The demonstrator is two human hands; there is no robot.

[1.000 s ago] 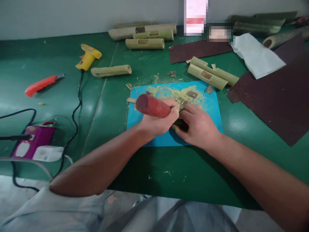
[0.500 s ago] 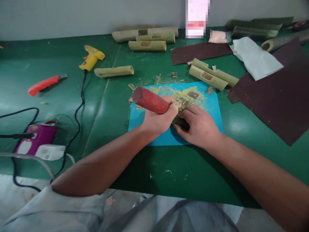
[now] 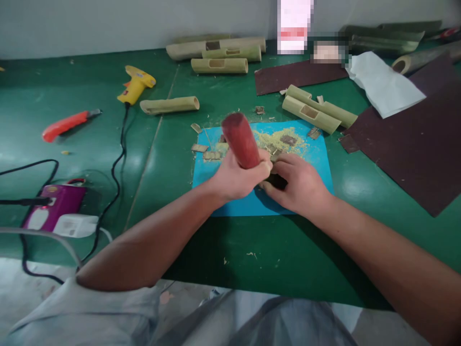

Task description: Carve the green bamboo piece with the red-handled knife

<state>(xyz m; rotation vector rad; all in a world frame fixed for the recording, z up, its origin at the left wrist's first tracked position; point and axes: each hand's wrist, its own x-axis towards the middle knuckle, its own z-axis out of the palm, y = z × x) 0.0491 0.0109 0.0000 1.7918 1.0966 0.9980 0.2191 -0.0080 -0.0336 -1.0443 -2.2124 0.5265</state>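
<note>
My left hand point(image 3: 239, 175) is closed round a thick red-handled tool point(image 3: 242, 141), its handle rising toward me and to the left. The tool's working end is hidden behind my fingers. My right hand point(image 3: 300, 180) grips a short dark bamboo piece point(image 3: 276, 180) from the right, thumb at its near side. Both hands meet over a blue sheet point(image 3: 234, 209). Yellowish shavings point(image 3: 284, 137) and small bamboo chips point(image 3: 212, 155) lie spread on the sheet beyond my hands.
On the green table point(image 3: 162, 168) lie a yellow glue gun point(image 3: 136, 86), a red utility knife point(image 3: 68, 126), a purple power box point(image 3: 59, 204) with cords, and a cut bamboo tube point(image 3: 171, 105). Notched bamboo tubes point(image 3: 311, 114), brown sheets point(image 3: 414, 144) and white paper point(image 3: 385, 84) are at right.
The red handle has swung more upright and to the right as my left hand turned. More chips show at the sheet's left side. My right hand keeps its hold on the bamboo.
</note>
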